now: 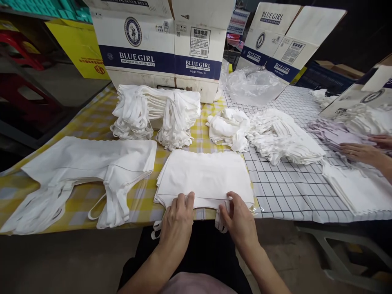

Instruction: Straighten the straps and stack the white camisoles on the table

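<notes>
In front of me a pile of white strappy tops [205, 175] lies flat at the table's near edge, with straps hanging toward my lap. My left hand [179, 218] is closed on the near edge of the uppermost top, left of its middle; the thumb is hidden. My right hand [239, 218] pinches the same edge at the right strap [219, 220], thumb and forefinger curled around it. To the left lies another pile of white tops [101, 159], its straps spread toward the table edge. Behind, a tall folded stack of white tops [159, 108] has looped straps hanging down.
Loose white garments [229, 126] and a fanned heap [281, 136] lie to the right on the checked cloth [275, 192]. Beer cartons [159, 45] stand at the back beside a clear plastic bag [254, 85]. At far right, a co-worker's hands [364, 153] handle lilac garments [333, 132].
</notes>
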Motion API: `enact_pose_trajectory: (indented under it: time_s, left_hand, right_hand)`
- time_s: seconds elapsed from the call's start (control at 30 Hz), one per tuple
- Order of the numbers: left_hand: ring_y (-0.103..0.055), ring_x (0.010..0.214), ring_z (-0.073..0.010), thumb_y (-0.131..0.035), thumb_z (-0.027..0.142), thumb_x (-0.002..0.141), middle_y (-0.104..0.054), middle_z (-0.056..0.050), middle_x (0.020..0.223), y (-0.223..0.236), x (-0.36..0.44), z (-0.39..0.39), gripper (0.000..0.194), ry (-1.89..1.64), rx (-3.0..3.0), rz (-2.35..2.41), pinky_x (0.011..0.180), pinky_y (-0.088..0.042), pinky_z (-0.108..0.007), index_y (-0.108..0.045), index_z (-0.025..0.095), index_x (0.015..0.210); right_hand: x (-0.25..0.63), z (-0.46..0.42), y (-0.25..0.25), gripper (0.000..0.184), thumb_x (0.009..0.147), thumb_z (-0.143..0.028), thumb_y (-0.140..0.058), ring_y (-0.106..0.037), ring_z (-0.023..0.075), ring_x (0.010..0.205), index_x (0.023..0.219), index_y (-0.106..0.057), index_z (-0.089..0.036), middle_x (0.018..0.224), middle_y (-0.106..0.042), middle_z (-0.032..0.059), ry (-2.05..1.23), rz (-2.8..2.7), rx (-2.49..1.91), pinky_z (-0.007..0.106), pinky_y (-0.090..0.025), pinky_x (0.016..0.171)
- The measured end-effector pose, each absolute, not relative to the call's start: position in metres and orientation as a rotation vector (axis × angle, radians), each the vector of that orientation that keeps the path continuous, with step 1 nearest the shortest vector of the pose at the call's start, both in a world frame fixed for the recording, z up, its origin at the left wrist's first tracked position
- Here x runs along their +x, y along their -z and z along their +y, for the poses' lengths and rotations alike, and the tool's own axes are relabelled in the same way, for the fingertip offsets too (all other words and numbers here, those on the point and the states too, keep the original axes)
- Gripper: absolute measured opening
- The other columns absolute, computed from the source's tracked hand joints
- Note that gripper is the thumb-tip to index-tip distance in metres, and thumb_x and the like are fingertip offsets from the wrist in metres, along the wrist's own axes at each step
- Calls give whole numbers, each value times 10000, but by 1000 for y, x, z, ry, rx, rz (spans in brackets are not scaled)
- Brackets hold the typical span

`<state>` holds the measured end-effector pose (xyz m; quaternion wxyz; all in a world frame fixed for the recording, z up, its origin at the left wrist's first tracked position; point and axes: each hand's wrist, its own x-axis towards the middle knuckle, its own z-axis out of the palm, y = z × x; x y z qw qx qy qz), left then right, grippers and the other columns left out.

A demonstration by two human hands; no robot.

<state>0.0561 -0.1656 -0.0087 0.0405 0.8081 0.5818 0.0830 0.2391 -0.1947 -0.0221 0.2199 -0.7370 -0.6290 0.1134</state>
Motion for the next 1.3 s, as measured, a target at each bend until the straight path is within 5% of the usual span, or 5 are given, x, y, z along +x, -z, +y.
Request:
enact_pose_trajectory:
  time_s: [0.2, 0.37, 0.67, 1.0, 1.3]
  left_hand:
    - [-614, 852, -205, -407, 123, 818, -639, -75, 971, 3, 40, -152, 418, -426, 2152, 1608, 741, -477, -312, -504, 194, 1219]
    - [-634, 690, -201, -472, 296, 788, -703, -34, 818, -19, 20, -118, 271, -454, 1819, 1508, 630, -453, -284, -694, 218, 923]
    - [-446, 394, -145, -508, 436, 721, -465, 37, 368, -11, 18, -71, 316, -470, 1597, 1425, 441, -326, -250, -712, 198, 762]
    - [-424, 410, -126, -513, 445, 731, -465, 43, 420, -10, 18, -71, 328, -452, 1565, 1436, 441, -322, -241, -689, 176, 798]
    - [-480, 545, -122, -517, 417, 818, -500, 62, 552, -9, -26, -132, 325, -421, 1273, 1211, 561, -368, -233, -502, 213, 1071]
  right_hand:
    - [249, -193, 15, 286, 885, -277, -376, -611, 230, 870, 1090, -547, -174, 1017, -643, 109, -354, -1706, -1967, 329, -473, 718]
    - [269, -180, 4, 274, 897, -339, -385, -608, 214, 822, 939, -620, -206, 939, -669, 70, -521, -1634, -1929, 315, -446, 732]
    - [288, -148, 7, 271, 854, -394, -441, -605, 213, 754, 827, -638, -210, 788, -681, 42, -766, -1492, -1881, 289, -420, 677]
    - [286, -148, 7, 280, 845, -413, -448, -575, 196, 725, 816, -630, -202, 754, -652, 33, -785, -1464, -1862, 272, -394, 652]
    - [317, -181, 0, 270, 808, -378, -549, -371, 113, 524, 1021, -515, -216, 574, -335, -73, -1083, -1160, -1704, 227, -335, 513]
